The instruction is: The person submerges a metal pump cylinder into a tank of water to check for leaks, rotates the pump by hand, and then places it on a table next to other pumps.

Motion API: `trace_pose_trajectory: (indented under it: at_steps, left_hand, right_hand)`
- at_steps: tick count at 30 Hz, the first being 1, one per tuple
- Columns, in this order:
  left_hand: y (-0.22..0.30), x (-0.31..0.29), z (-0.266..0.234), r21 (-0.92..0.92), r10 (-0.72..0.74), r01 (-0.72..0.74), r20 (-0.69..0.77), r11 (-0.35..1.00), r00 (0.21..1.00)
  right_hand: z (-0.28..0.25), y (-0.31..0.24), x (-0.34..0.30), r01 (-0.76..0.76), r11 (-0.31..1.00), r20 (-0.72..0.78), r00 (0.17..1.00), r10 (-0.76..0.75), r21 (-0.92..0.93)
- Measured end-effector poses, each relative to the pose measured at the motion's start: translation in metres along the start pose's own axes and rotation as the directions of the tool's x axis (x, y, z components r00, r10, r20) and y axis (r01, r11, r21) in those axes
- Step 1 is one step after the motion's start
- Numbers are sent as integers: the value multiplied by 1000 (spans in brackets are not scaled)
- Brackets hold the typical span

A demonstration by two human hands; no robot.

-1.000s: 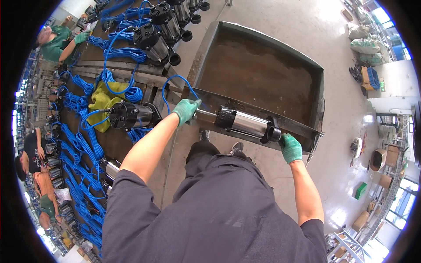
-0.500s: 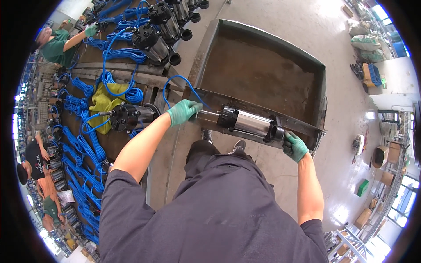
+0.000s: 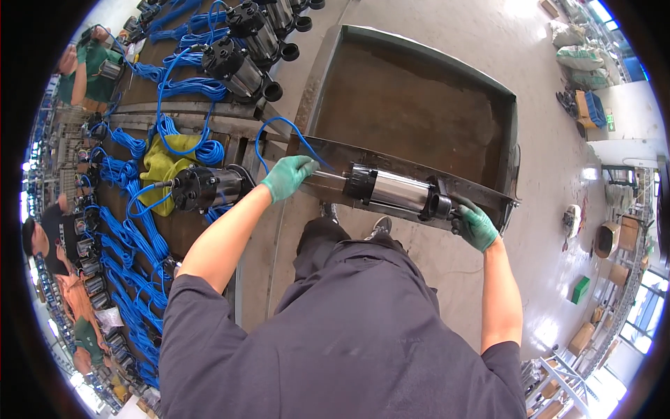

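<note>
A cylindrical pump (image 3: 398,190) with a polished steel body and black ends lies along the near ledge of a metal tank. My left hand (image 3: 289,177), in a green glove, is closed round a thin metal rod (image 3: 329,174) that reaches to the pump's left black end. Just beyond the pump's right end is my right hand (image 3: 478,227), also gloved in green. Its fingers are apart beside the black round outlet (image 3: 441,206); contact with it is hard to tell. A blue cable (image 3: 279,120) loops up behind my left hand.
The tank (image 3: 513,140) holds shallow brown liquid. To the left, a bench carries another pump (image 3: 209,187), a yellow-green cloth (image 3: 159,164) and coiled blue cables (image 3: 136,237). More pumps (image 3: 237,70) stand farther back. Other people work at the far left.
My right hand has shifted slightly right, off the pump's outlet end, and its fingers have loosened. My left hand keeps its hold on the rod. The pump stays on the ledge.
</note>
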State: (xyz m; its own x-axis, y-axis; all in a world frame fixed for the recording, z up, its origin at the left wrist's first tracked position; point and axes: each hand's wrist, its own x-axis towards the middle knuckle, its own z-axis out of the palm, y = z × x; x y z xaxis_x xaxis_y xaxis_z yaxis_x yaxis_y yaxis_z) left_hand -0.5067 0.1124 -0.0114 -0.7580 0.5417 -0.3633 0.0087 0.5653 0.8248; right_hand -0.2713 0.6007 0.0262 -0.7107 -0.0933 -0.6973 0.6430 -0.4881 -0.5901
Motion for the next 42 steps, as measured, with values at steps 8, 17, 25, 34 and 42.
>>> trace_pose_trajectory:
  at_steps: [8,17,25,34,42]
  left_hand:
    - [1,-6,8,-255,-345,365,121,896,931]
    - [17,4,-9,-178,-394,443,254,878,883]
    - [-14,-14,19,-93,350,-377,-224,921,910]
    - [13,-7,8,-344,-419,434,120,833,900]
    - [-25,-31,-26,-686,-391,259,-40,680,919]
  right_hand:
    - [48,-51,-2,-204,660,-138,979,151,-723]
    - [11,4,30,-52,-202,-8,976,-217,-978]
    - [13,6,25,-49,427,-119,983,-139,-903]
    - [34,-7,12,-159,585,-249,966,-75,-795]
    - [34,-4,15,-169,584,-266,960,-84,-794]
